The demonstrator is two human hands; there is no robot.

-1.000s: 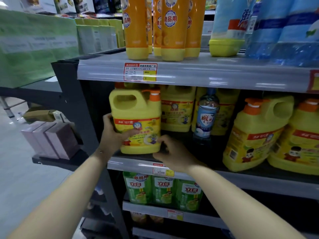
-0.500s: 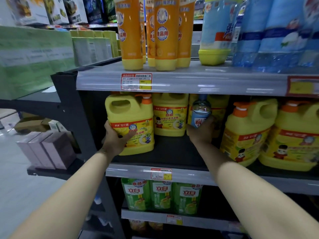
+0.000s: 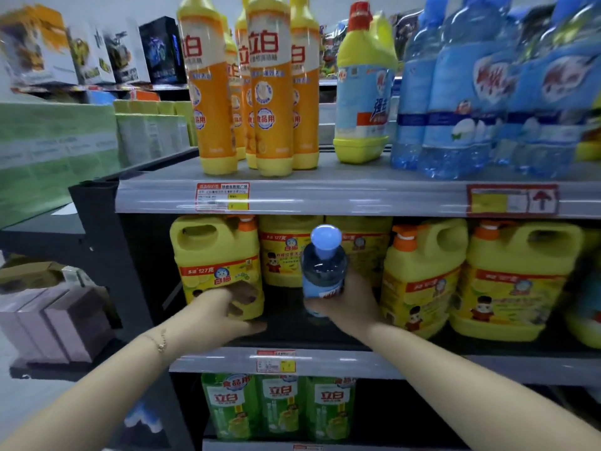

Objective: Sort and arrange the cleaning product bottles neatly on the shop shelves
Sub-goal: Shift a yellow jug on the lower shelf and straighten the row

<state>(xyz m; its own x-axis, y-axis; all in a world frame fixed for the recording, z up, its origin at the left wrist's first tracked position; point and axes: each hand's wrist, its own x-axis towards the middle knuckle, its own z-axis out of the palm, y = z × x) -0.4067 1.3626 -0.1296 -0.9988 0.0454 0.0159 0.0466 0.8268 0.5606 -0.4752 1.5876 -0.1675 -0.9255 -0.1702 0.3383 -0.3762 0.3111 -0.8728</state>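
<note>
Pulling a stray out of the jug row, by the look of it. One level above the middle shelf [image 3: 357,364], toward its right end: blue bottles [image 3: 471,92], seemingly the same kind as the stray. At the left end of the middle shelf: yellow jug [image 3: 216,255], upright, with left hand [image 3: 224,309] low on its front, grip wrapped round the bottom corner. Left of the middle shelf's centre, apparently raised off its deck between jugs: small blue-capped bottle [image 3: 323,271], upright, clamped round its lower body in the grip of right hand [image 3: 353,304]. Next, probably: draw clear of the lip overhead, lift up and rightward, set down among the blue ones without knocking neighbours.
</note>
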